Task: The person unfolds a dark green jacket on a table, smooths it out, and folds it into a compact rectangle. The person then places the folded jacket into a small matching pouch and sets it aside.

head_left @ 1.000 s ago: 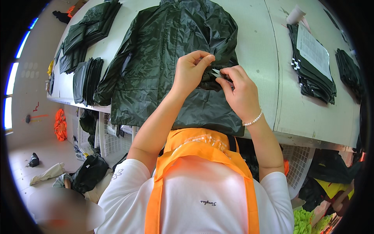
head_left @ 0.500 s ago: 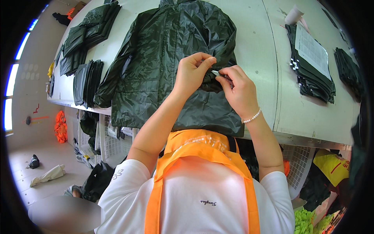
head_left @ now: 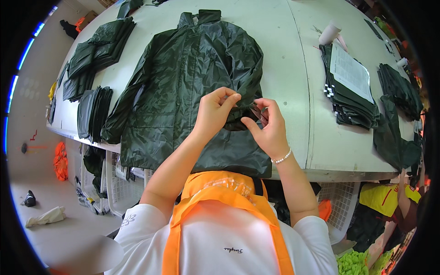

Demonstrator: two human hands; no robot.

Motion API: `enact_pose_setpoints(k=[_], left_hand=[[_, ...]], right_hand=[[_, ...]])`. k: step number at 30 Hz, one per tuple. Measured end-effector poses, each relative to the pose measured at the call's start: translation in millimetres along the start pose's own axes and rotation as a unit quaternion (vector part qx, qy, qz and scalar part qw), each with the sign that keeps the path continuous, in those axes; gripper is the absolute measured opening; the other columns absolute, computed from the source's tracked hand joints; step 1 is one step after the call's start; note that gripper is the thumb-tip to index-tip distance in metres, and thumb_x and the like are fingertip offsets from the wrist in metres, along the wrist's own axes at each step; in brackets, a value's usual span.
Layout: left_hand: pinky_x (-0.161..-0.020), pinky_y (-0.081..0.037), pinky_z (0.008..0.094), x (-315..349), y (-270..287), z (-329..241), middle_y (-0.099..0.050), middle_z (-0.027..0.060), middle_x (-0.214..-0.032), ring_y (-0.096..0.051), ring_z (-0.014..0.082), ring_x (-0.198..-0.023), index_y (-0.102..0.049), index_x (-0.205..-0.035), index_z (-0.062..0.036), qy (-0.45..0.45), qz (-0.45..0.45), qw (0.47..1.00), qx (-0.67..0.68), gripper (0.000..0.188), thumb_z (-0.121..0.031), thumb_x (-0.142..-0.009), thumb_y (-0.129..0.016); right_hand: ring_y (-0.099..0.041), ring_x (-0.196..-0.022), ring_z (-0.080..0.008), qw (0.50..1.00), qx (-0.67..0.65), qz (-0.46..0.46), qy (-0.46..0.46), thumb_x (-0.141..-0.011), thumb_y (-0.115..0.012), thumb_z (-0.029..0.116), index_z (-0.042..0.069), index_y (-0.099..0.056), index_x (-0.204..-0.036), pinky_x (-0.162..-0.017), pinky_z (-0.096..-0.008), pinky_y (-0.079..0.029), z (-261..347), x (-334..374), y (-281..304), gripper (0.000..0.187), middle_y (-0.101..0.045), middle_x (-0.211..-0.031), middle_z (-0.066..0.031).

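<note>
A dark green, shiny jacket (head_left: 158, 107) lies front up on the table, collar at the far end and hem towards me. Its right-side sleeve bends down so that the gathered cuff (head_left: 236, 123) stands between my hands. My left hand (head_left: 213, 112) is closed at the cuff's left side, thumb and forefinger pinched together; the cuff seems to be in its grip. My right hand (head_left: 270, 130), with a beaded bracelet on the wrist, is closed at the cuff's other side. Something small and thin sits between its thumb and fingers, too hidden to name.
Folded dark garments (head_left: 98, 50) are stacked at the left, beside another upright-edged pile (head_left: 94, 114). To the right lie bundled dark pieces under a printed sheet (head_left: 350, 73), with a white cone (head_left: 329, 33) behind. White baskets (head_left: 338, 201) stand below the table edge. Another person's arm (head_left: 403, 195) shows at far right.
The view has shifted, so the jacket's collar now shows. My hands stay at the cuff; the right fingers have turned a little and spread around it. A dark cloth and a person's arm have appeared at right.
</note>
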State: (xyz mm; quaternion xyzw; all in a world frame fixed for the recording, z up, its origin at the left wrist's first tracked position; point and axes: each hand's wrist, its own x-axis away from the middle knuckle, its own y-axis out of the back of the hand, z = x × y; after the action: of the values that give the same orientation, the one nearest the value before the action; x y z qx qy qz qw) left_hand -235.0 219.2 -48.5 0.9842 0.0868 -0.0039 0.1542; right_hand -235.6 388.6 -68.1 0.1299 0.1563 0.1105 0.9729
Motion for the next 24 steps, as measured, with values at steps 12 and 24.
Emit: enact_pose_setpoints(k=[12, 24], left_hand=[[-0.054, -0.04, 0.0207, -6, -6, 3, -0.059, 0.0011, -0.063, -0.052, 0.0044, -0.06, -0.064, -0.085, 0.0021, -0.008, -0.004, 1.0, 0.02, 0.018, -0.016, -0.087, -0.064], [-0.053, -0.038, 0.0209, -3, -8, 0, -0.059, 0.0011, -0.062, -0.049, 0.0035, -0.058, -0.064, -0.085, 0.0014, 0.017, -0.001, 1.0, 0.013, 0.018, -0.016, -0.087, -0.064]], right_hand=[[-0.061, -0.063, -0.0197, 0.984, 0.135, -0.03, 0.109, -0.079, -0.07, 0.012, 0.005, -0.055, -0.087, -0.053, -0.0291, -0.048, 3, 3, -5, 0.018, -0.056, -0.085, -0.0053], [-0.05, -0.065, -0.0088, 0.997, -0.053, -0.032, 0.049, -0.077, -0.074, 0.008, 0.001, -0.058, -0.095, -0.058, -0.0199, -0.043, 10, 5, 6, 0.025, -0.054, -0.088, -0.003]])
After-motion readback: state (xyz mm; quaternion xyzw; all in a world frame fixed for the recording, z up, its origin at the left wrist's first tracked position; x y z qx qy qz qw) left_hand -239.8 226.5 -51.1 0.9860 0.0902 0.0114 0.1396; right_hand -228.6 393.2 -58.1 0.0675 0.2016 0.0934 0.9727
